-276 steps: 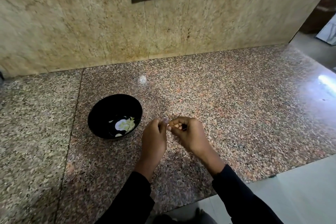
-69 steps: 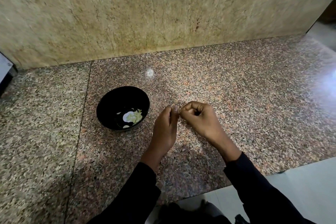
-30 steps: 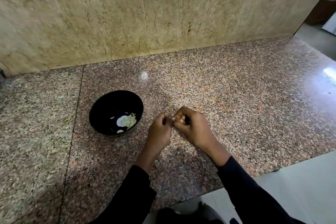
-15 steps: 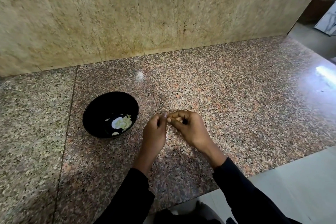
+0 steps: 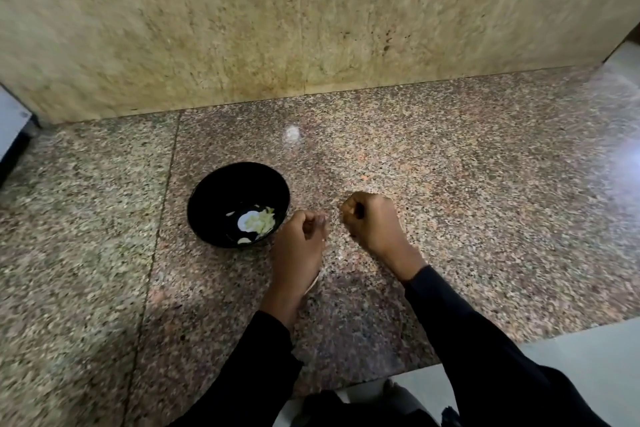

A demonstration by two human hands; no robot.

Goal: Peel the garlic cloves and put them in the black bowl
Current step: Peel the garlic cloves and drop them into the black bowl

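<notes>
Bowl, black and holding pale peeled pieces, sits just left of our left hand, nearer than our right hand; both are curled, though whether either pinches a clove we cannot tell.

No readable text, label or number shows anywhere.
</notes>
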